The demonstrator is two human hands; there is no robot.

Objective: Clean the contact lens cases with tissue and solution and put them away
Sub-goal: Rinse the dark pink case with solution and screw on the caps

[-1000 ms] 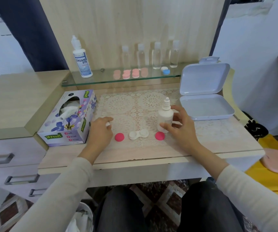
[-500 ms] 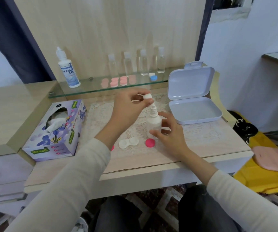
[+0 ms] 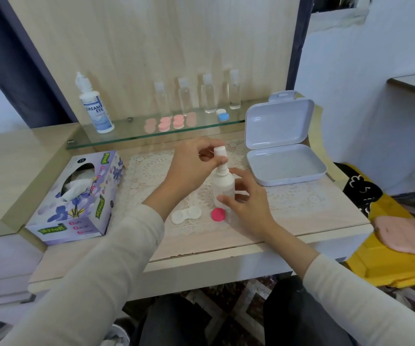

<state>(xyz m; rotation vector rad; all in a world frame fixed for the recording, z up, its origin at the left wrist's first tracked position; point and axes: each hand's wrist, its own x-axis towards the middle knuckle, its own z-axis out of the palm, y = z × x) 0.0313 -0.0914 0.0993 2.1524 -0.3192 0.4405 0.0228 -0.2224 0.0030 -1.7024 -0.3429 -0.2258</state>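
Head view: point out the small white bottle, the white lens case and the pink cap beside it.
small white bottle (image 3: 222, 184), head view, middle of its body.
white lens case (image 3: 186, 214), head view, bridge between its two cups.
pink cap (image 3: 218, 215), head view, centre of its top face.

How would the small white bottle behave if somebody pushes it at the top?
Tall and narrow on the lace mat, the small white bottle would probably tip, not slide, without the right hand gripping it. It looks like light plastic, so easy to lift. Fallen, its round body may roll.
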